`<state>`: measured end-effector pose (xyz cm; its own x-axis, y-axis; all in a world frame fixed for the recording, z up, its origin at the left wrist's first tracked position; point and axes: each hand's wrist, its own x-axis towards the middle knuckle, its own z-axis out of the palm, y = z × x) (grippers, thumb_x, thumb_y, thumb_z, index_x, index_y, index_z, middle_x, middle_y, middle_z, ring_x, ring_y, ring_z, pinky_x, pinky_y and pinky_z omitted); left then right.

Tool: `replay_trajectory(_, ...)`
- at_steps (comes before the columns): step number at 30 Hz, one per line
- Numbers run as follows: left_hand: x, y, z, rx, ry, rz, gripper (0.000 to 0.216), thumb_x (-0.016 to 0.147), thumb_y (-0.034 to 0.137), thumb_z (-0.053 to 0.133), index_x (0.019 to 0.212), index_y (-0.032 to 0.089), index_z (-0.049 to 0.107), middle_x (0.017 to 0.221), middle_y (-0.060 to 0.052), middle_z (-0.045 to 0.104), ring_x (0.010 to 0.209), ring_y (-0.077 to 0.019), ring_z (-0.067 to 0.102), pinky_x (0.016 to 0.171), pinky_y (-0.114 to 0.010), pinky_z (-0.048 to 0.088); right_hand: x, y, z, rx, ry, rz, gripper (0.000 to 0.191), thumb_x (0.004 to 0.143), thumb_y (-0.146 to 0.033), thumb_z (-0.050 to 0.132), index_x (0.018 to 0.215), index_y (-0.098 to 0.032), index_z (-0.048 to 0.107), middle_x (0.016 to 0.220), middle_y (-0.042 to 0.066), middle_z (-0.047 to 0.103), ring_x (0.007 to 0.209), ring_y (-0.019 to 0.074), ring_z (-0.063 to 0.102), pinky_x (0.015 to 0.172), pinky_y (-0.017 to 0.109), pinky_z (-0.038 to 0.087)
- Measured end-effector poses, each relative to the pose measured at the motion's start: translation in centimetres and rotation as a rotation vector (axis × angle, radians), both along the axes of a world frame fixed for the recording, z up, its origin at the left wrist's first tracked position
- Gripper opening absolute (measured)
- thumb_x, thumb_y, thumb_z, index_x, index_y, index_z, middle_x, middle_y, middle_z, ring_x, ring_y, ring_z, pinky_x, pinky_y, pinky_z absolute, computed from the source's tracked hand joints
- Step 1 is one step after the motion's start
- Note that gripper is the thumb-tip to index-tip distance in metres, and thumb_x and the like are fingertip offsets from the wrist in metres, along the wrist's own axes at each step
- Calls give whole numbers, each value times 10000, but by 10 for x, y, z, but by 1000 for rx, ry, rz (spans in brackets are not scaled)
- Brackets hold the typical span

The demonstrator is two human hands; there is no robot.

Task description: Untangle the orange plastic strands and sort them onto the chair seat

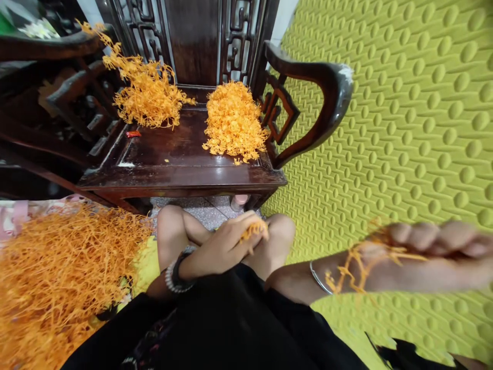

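My left hand (227,241) is closed around small curly orange pieces (254,231), above my crossed legs. Out to the right, my right hand (442,252) is blurred, its fingers closed on a thin, branching orange plastic strand (360,264). That strand trails back across my forearm. On the wooden chair seat sits a compact pile of small orange curly pieces (234,121). A looser orange tangle (150,95) rests to its left, with one end reaching over the armrest. To my left a large heap of long, stringy orange strands (65,262) spreads over the floor.
The dark wooden chair (185,174) stands in front of me, with a curved armrest (327,87) on the right. A small red wrapper (133,134) lies on its seat. Yellow-green dimpled matting (404,128) covers the right side. A pinkish-topped container (239,201) stands under the chair.
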<state>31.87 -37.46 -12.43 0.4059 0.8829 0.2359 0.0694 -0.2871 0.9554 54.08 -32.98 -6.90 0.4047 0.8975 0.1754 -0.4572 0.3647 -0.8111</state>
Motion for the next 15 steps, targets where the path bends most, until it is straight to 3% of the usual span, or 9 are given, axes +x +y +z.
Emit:
replay_trajectory(2, 15, 11, 2, -36, -44, 18, 290, 1007, 354, 332, 1057, 195, 569, 1028, -25, 583, 621, -85, 546, 704, -279, 469, -11, 7, 4, 204, 39, -299, 443, 922, -426, 501, 554, -204, 397, 472, -71, 214, 322, 32, 195, 273, 148, 194)
replay_trajectory(4, 29, 16, 4, -58, -34, 20, 317, 1007, 383, 320, 1135, 204, 548, 965, -18, 611, 582, -91, 538, 695, -287, 472, -27, 12, 7, 275, 23, -451, 452, 933, -349, 504, 544, -192, 336, 490, -78, 157, 358, 34, 92, 282, 146, 135)
replay_trajectory(7, 42, 13, 7, -27, 43, -18, 340, 1007, 407, 310, 1158, 197, 531, 878, -27, 632, 725, -148, 606, 750, -303, 472, -49, 16, 3, 237, -66, -432, 435, 924, -355, 514, 567, -197, 322, 505, -80, 183, 391, 41, 81, 315, 161, 124)
replay_trajectory(10, 47, 8, 6, 22, 140, -36, 367, 999, 431, 319, 1171, 175, 518, 998, -86, 646, 928, -210, 627, 843, -346, 475, -64, 18, -3, 279, -125, -467, 416, 905, -356, 543, 594, -205, 312, 523, -86, 200, 405, 39, 90, 340, 170, 128)
replay_trajectory(15, 48, 7, -9, -1, 240, -114, 359, 978, 441, 378, 1117, 184, 587, 1009, -101, 663, 966, -234, 618, 894, -392, 487, -69, 21, -6, 308, -114, -530, 379, 920, -261, 503, 604, -211, 298, 546, -66, 173, 408, 46, 80, 355, 170, 111)
